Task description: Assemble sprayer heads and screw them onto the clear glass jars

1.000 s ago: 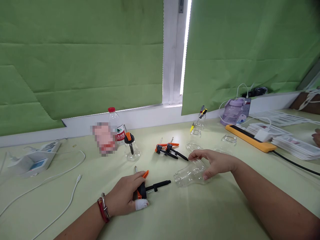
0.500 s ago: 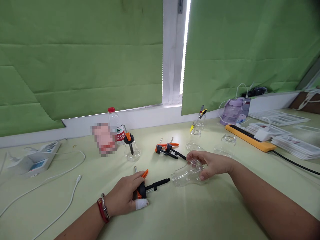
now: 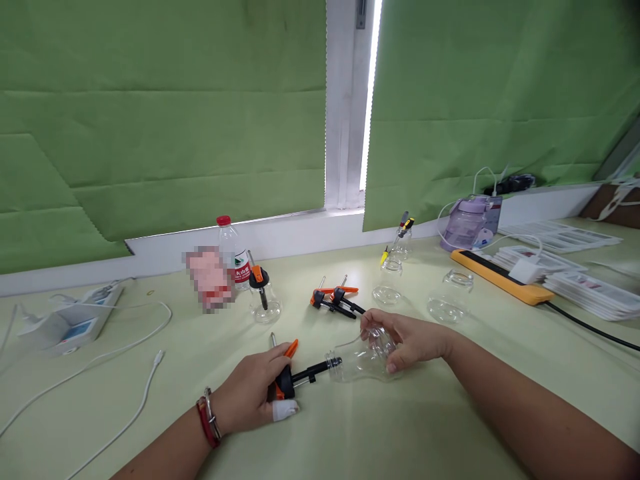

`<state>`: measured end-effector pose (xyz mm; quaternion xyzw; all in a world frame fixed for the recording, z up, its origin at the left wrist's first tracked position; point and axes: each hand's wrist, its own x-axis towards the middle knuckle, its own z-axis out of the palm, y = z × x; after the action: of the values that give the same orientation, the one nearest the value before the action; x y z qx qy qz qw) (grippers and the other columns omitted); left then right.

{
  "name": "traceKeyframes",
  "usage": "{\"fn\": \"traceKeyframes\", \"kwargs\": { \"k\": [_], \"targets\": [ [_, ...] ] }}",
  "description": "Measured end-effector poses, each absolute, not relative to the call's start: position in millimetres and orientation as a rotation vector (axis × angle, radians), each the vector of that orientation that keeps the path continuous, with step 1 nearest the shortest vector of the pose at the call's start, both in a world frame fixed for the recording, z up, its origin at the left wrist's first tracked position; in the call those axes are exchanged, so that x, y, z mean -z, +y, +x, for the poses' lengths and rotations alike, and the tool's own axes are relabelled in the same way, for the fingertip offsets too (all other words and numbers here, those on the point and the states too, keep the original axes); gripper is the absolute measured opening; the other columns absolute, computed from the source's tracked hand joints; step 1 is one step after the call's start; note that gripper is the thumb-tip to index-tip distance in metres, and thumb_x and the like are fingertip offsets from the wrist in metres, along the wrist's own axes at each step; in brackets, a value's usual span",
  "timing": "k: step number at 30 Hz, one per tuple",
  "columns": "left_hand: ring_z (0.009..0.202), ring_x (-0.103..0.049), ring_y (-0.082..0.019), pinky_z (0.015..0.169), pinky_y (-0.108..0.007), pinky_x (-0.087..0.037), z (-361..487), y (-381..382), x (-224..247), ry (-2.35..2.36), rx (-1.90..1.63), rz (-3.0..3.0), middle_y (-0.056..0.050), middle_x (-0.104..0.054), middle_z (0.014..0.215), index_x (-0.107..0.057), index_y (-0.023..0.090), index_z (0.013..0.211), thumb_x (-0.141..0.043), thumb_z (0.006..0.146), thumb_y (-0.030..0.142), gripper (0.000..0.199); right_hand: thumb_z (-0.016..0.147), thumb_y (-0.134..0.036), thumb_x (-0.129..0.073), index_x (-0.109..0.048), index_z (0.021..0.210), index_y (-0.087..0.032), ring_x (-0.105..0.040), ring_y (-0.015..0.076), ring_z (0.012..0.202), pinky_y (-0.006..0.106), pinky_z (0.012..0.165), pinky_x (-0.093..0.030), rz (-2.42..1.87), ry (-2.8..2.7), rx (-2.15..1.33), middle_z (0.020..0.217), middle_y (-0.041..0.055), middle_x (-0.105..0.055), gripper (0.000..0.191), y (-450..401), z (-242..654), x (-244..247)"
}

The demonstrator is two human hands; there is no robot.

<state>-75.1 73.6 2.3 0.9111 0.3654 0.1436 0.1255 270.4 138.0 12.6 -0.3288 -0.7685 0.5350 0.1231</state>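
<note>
Low in the frame, left of centre, the left hand (image 3: 255,387) has its fingers closed around a pourer (image 3: 285,382). Near the middle, the right hand's (image 3: 413,341) fingers curl over the wide end of a clear bottle (image 3: 356,365), tipped on its side above the table (image 3: 425,433). The pourer's black stem reaches into its leftward mouth. Two more pourers (image 3: 339,295) lie at centre.

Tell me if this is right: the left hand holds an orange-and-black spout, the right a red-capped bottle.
No: in the head view, the right hand holds an uncapped bottle; the red-capped bottle stands farther back. The left hand does hold the spout.
</note>
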Motion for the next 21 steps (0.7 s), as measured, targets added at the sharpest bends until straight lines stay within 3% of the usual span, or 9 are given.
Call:
{"fn": "traceKeyframes", "kwargs": {
  "k": [10, 21],
  "targets": [
    [0.086, -0.062, -0.024, 0.070, -0.030, -0.049, -68.6, 69.9, -5.5, 1.081, -0.405, 2.715, -0.009, -0.062, 0.100, -0.054, 0.021, 0.087, -0.050, 0.079, 0.057, 0.037, 0.059, -0.035, -0.081, -0.040, 0.114, -0.021, -0.051, 0.0183, 0.097, 0.027, 0.077, -0.043, -0.897, -2.181, -1.649, 0.113, 0.0069, -0.051, 0.070, 134.9, 261.7, -7.6],
    [0.104, -0.061, -0.031, 0.082, -0.039, -0.051, -62.8, 65.3, -5.3, 1.147, -0.347, 2.791, -0.017, -0.058, 0.122, -0.056, 0.018, 0.097, -0.051, 0.078, 0.058, 0.044, 0.058, -0.034, -0.082, -0.039, 0.114, -0.022, -0.051, 0.0169, 0.095, 0.025, 0.073, -0.043, -0.900, -2.176, -1.677, 0.113, 0.0060, -0.051, 0.072, 126.5, 248.3, -7.9]
  ]
}}
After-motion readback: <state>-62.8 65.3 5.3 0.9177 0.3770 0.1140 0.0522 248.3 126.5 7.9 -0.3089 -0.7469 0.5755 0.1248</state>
